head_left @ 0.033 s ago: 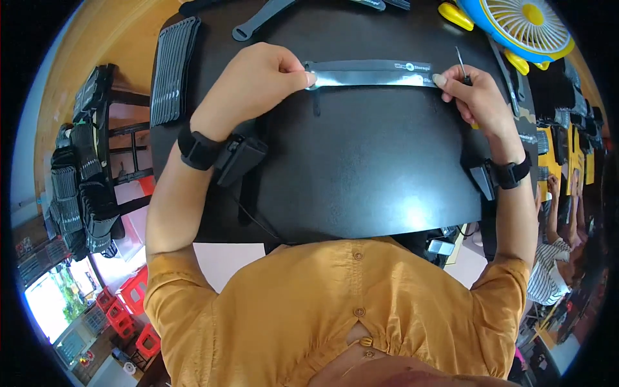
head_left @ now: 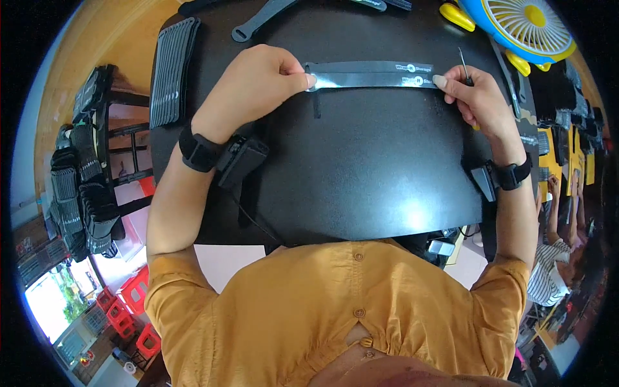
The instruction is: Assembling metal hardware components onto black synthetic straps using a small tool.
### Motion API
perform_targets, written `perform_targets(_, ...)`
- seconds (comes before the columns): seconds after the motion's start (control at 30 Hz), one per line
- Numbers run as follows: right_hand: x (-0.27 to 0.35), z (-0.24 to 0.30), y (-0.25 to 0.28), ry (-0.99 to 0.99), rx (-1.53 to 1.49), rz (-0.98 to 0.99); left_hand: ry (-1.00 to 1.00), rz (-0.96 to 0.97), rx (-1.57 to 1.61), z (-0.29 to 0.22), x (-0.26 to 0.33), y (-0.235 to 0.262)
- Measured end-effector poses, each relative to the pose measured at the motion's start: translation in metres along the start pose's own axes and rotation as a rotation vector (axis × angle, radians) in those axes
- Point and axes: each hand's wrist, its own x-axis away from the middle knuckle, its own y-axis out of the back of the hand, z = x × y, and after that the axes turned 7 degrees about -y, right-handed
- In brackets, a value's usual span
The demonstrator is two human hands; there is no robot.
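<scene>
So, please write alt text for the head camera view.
A person's left hand and right hand hold a dark strap at opposite ends over a black table. The right hand also holds a thin pointed tool. Stacked straps lie upper left, a blue-yellow fan upper right.

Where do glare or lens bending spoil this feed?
Head view: bright glare on the table near its front edge; white shine on the strap beside the left hand; window washed out; table edges look curved, corners black.
</scene>
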Motion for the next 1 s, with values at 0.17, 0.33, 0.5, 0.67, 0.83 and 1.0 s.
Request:
perform_targets(0.17, -0.002, 0.0, -0.001, -0.056, 0.027, -0.002, 0.049, -0.006, 0.037, 0.002, -0.001, -0.003)
perform_targets(0.33, -0.002, 0.001, -0.001, -0.07, 0.003, -0.002, 0.078, 0.008, 0.054, 0.003, -0.004, -0.004)
perform_targets(0.5, -0.004, 0.003, -0.003, -0.089, 0.029, -0.028, 0.102, 0.021, 0.071, 0.006, -0.007, -0.005)
perform_targets(0.67, -0.003, 0.002, -0.006, -0.085, 0.064, -0.057, 0.145, 0.073, 0.093, 0.0, -0.009, 0.001)
perform_targets(0.83, -0.002, 0.004, -0.009, -0.062, 0.089, -0.069, 0.142, 0.087, 0.102, 0.01, -0.01, -0.001)
perform_targets(1.0, -0.002, 0.01, -0.011, -0.096, 0.114, -0.088, 0.221, 0.093, 0.139, 0.01, -0.009, 0.0)
